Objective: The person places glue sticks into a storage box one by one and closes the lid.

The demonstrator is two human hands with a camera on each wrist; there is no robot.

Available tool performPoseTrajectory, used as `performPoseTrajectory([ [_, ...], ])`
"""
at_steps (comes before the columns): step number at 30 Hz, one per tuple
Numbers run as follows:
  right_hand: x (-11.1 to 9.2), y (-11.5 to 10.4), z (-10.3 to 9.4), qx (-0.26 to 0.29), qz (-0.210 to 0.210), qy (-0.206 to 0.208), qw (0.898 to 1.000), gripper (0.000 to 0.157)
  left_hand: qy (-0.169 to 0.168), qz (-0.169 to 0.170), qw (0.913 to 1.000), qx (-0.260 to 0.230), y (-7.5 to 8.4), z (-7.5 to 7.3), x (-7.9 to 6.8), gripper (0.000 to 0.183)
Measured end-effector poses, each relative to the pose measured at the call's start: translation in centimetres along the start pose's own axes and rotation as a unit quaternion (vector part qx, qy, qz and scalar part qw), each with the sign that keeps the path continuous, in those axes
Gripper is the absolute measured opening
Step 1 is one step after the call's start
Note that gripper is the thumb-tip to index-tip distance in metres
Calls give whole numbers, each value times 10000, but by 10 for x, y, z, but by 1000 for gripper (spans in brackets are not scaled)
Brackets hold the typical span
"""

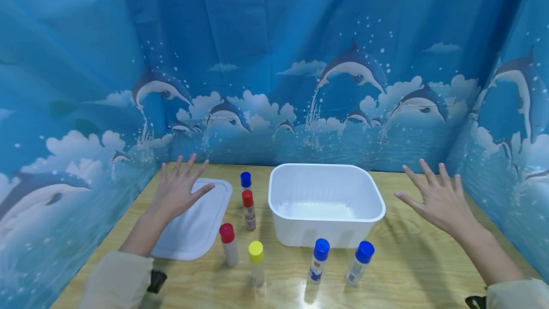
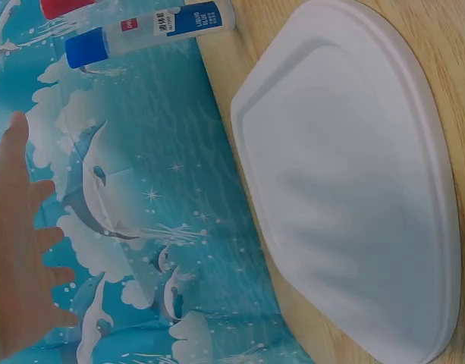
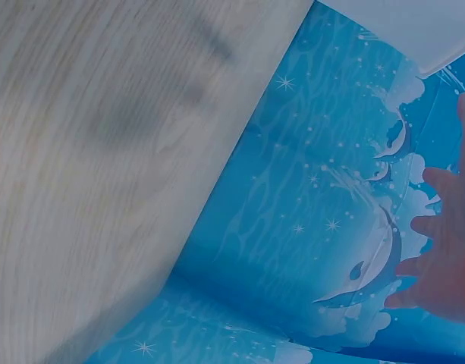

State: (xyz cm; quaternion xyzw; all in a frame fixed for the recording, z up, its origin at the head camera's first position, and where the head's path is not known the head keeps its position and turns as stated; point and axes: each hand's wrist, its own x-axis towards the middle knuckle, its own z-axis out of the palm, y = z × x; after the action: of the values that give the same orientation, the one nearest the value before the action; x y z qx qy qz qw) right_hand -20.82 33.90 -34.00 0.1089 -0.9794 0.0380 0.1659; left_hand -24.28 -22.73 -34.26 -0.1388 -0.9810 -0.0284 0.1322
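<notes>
left grip: fingers spread, raised over lid | right grip: fingers spread, right of tub | lid: flat on table, left of tub | bottles, upright: blue-cap, red-cap between lid and tub; second red-cap, yellow-cap nearer camera; two blue-caps before tub | dolphin backdrop behind

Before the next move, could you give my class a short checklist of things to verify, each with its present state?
1. Left hand free: ok, fingers spread, holding nothing.
2. Right hand free: ok, fingers spread, holding nothing.
3. White tub uncovered: ok, its top is open.
4. White lid apart from the tub: ok, lying flat on the table.
5. Yellow-capped bottle upright: ok.
6. Yellow cap fully tightened: cannot tell.
</notes>
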Motion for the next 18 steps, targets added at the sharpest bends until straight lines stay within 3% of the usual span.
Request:
performPoseTrajectory([
  [6,-1,-5,-3,-50,-65,37,10000,79,321,210,9993,2,9,-13,-5,74],
  [11,1,-14,-5,-45,-160,71,9998,78,883,511,9948,-9,33,-36,-15,71],
  [14,2,-22,-7,39,-236,34,9997,76,1423,949,9851,-166,54,-48,-22,69],
  [18,5,-34,-8,239,-326,-68,9992,75,2185,1641,9601,-596,84,-58,-31,68],
])
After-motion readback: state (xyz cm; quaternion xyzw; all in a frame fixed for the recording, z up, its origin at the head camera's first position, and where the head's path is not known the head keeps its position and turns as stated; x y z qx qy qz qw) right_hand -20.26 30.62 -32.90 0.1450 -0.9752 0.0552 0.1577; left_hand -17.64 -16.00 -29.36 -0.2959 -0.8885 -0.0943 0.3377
